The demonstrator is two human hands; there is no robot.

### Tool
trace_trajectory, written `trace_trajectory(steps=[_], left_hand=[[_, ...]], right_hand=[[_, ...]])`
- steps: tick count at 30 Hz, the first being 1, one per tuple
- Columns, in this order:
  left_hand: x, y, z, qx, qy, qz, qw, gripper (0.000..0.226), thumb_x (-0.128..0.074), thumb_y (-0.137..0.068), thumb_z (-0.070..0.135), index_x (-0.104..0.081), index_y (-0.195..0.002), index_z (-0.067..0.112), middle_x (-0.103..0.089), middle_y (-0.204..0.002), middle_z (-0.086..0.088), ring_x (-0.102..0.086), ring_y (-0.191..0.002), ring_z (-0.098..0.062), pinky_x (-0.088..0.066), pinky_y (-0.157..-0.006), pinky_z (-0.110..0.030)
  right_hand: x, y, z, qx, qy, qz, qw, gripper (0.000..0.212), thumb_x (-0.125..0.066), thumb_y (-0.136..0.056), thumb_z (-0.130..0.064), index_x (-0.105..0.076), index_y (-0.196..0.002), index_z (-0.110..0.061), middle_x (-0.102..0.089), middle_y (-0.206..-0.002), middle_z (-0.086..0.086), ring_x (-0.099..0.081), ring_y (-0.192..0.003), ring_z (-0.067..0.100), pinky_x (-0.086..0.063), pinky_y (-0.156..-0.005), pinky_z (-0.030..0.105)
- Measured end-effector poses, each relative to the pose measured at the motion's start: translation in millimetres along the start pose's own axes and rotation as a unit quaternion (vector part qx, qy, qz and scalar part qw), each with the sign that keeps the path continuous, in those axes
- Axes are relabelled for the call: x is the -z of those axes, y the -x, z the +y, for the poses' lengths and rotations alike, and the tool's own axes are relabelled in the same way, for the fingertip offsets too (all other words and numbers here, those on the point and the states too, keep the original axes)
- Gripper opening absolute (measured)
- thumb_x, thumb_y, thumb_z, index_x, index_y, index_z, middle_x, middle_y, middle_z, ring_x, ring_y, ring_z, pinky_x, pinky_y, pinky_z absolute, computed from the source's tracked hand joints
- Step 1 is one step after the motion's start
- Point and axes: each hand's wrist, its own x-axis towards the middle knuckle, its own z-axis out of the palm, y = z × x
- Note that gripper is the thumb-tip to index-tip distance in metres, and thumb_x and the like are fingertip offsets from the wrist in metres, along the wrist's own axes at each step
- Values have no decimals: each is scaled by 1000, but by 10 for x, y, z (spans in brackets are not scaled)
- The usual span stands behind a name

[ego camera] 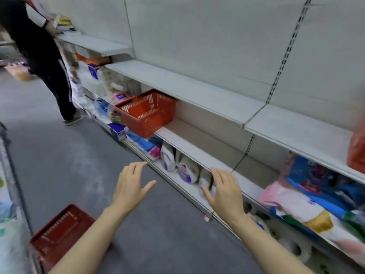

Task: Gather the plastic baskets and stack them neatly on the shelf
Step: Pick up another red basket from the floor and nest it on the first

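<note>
On mid shelf [199,149]: red basket [147,113]; both hands' grip apart, grey floor [79,159].

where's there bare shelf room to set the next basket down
Bare stretch of middle shelf right of the red basket, up to the packs far right. The upper shelf above is also bare. The bottom shelf is crowded with packs.

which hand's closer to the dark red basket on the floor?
Left. The left hand hangs open over the floor, above and right of the dark red basket. The right hand is farther right, by the shelf edge.
</note>
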Motion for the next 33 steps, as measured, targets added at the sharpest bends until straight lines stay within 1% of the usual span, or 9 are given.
trace_trajectory(steps=[3,7,10,12,14,17,21,26,33], left_hand=[[-17,187,-520,42,-12,-17,999,65,-89,-75,33,-63,-128,5,-64,-118,-12,-62,-103,-35,-53,-92,-47],[-57,353,-1135,96,-37,-20,995,66,-90,-74,31,-63,-128,6,-64,-119,-11,-62,-106,-34,-47,-97,-41],[-110,423,-1615,143,-70,-38,987,65,-90,-74,33,-64,-127,5,-65,-118,-12,-63,-103,-36,-49,-95,-45],[-125,467,-1932,169,-87,-48,981,62,-83,-79,39,-63,-127,6,-64,-117,-12,-62,-103,-36,-51,-93,-47],[-107,508,-2216,190,-112,-56,974,61,-76,-79,44,-64,-126,7,-64,-115,-12,-62,-100,-37,-52,-90,-48],[-51,605,-2640,233,-128,-78,961,64,-90,-72,32,-66,-124,4,-66,-112,-17,-64,-97,-41,-54,-88,-50],[46,817,-3324,276,-148,-103,944,66,-93,-69,28,-66,-124,4,-67,-112,-17,-65,-97,-42,-55,-86,-52],[-71,1146,-4323,314,-165,-158,922,68,-91,-71,32,-65,-127,5,-67,-113,-15,-65,-99,-39,-55,-88,-51],[-707,1449,-5712,300,-156,-208,918,68,-93,-69,26,-66,-126,2,-68,-115,-15,-65,-100,-38,-56,-86,-50]], right_hand=[[-448,-77,-366,14,-25,-51,998,56,-57,-85,-46,-60,-122,-5,-63,-112,9,-59,-101,30,-43,-92,35],[-1041,-258,-747,46,-36,-117,991,57,-53,-87,-48,-60,-122,-4,-64,-111,9,-60,-101,30,-46,-91,37],[-1514,-446,-967,73,-47,-153,984,58,-55,-86,-47,-61,-122,-3,-64,-109,11,-61,-99,31,-50,-87,39],[-1824,-570,-1114,93,-50,-174,979,58,-54,-86,-48,-62,-122,-3,-65,-109,10,-61,-99,30,-49,-89,38],[-2116,-680,-1268,115,-50,-194,973,58,-53,-85,-47,-63,-120,-3,-66,-109,10,-62,-98,29,-48,-90,37],[-2539,-781,-1556,139,-56,-230,961,57,-55,-84,-46,-63,-120,-3,-66,-107,9,-63,-98,29,-51,-88,38],[-3086,-749,-2042,168,-55,-266,948,56,-53,-81,-46,-66,-115,-4,-68,-104,8,-64,-93,27,-50,-86,37],[-3889,-511,-2685,156,-37,-341,926,58,-49,-79,-48,-69,-110,-3,-69,-98,10,-65,-85,31,-54,-77,39],[-5195,158,-3459,80,9,-393,916,54,-44,-74,-48,-70,-97,-7,-67,-85,8,-62,-74,29,-50,-66,37]])
